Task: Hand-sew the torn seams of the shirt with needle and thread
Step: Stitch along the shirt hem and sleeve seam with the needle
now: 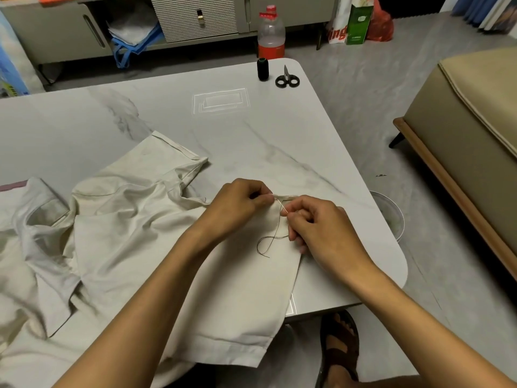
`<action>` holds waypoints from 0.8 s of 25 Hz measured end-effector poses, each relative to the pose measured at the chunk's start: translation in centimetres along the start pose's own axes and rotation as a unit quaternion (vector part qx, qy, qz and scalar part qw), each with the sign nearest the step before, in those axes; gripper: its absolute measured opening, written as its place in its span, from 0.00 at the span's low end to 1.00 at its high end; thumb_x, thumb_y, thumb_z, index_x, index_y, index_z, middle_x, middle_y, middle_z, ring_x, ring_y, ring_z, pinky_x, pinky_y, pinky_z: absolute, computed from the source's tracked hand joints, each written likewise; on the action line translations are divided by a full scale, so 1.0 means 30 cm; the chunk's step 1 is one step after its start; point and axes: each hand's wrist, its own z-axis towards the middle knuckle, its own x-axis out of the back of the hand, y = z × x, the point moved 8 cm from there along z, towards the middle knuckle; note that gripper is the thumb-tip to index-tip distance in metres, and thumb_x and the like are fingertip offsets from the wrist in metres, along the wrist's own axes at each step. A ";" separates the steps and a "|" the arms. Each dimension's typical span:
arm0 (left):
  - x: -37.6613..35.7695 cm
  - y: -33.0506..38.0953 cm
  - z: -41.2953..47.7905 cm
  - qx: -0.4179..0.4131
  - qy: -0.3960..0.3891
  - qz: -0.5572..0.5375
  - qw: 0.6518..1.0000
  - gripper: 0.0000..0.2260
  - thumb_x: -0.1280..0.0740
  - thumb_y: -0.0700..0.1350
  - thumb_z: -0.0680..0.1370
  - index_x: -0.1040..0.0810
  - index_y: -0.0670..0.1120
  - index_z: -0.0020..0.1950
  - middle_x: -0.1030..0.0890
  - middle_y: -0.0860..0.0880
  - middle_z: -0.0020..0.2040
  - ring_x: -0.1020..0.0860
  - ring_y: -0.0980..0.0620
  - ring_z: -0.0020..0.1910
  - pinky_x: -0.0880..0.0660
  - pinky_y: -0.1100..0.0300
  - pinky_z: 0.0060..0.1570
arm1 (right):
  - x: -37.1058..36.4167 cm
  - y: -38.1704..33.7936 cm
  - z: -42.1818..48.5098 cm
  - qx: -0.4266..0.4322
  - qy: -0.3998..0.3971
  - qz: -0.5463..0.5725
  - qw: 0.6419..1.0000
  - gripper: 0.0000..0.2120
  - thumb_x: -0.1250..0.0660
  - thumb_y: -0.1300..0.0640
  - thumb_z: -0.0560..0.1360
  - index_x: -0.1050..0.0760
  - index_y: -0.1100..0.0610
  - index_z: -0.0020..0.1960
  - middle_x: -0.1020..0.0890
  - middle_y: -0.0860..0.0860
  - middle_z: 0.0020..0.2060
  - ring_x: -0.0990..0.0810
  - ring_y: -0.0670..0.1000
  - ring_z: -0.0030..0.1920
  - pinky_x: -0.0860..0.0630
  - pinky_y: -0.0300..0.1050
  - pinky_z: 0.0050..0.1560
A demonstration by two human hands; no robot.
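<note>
Cream shirt lies spread over the near left part of the marble-pattern table, with one panel hanging off the near edge. Left hand, fingers curled, pinches the folded seam edge at the shirt's far right corner. Right hand, just right of it, pinches the needle between thumb and fingertips. Dark thread loops loosely on the fabric nearer. Black spool and scissors sit side by side, well apart at the table's far right corner
</note>
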 end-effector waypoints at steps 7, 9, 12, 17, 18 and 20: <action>0.010 -0.001 -0.031 0.017 -0.035 -0.110 0.993 0.08 0.35 0.43 0.81 0.17 0.44 0.47 0.31 0.55 0.27 0.36 0.58 0.27 0.39 0.69 0.28 | -0.012 -0.008 0.006 0.018 0.008 -0.051 0.998 0.11 0.39 0.61 0.78 0.19 0.51 0.51 0.19 0.50 0.29 0.27 0.44 0.27 0.26 0.42 0.34; 0.013 0.003 -0.034 0.019 -0.036 -0.118 0.992 0.08 0.35 0.43 0.81 0.17 0.43 0.46 0.31 0.55 0.27 0.37 0.58 0.26 0.40 0.69 0.27 | -0.012 -0.009 0.005 0.018 0.008 -0.049 0.999 0.12 0.39 0.62 0.78 0.19 0.51 0.52 0.19 0.50 0.30 0.27 0.44 0.27 0.28 0.40 0.34; 0.015 0.001 -0.037 0.027 -0.038 -0.126 0.991 0.09 0.35 0.42 0.81 0.18 0.43 0.44 0.32 0.55 0.27 0.38 0.58 0.25 0.41 0.70 0.25 | -0.014 -0.011 0.007 0.017 0.009 -0.044 0.999 0.13 0.39 0.63 0.77 0.19 0.51 0.52 0.19 0.51 0.30 0.27 0.43 0.27 0.29 0.38 0.34; 0.016 0.000 -0.039 0.038 -0.036 -0.132 0.990 0.08 0.34 0.42 0.81 0.18 0.42 0.44 0.32 0.55 0.26 0.38 0.58 0.25 0.41 0.70 0.25 | -0.009 -0.011 0.006 0.016 0.010 -0.028 0.999 0.13 0.40 0.63 0.77 0.18 0.52 0.52 0.20 0.52 0.29 0.27 0.44 0.27 0.28 0.39 0.34; 0.015 -0.001 -0.040 0.041 -0.036 -0.133 0.990 0.08 0.34 0.42 0.81 0.18 0.42 0.44 0.32 0.55 0.26 0.38 0.58 0.25 0.41 0.70 0.25 | -0.007 -0.011 0.006 0.016 0.012 -0.026 0.999 0.13 0.40 0.64 0.77 0.18 0.52 0.52 0.20 0.53 0.29 0.27 0.44 0.27 0.29 0.39 0.34; 0.014 0.003 -0.042 0.041 -0.037 -0.134 0.989 0.08 0.34 0.42 0.81 0.18 0.42 0.44 0.32 0.55 0.26 0.38 0.58 0.25 0.41 0.70 0.25 | -0.005 -0.011 0.008 0.016 0.015 -0.023 1.000 0.14 0.40 0.64 0.76 0.18 0.52 0.51 0.21 0.53 0.29 0.28 0.44 0.26 0.29 0.39 0.33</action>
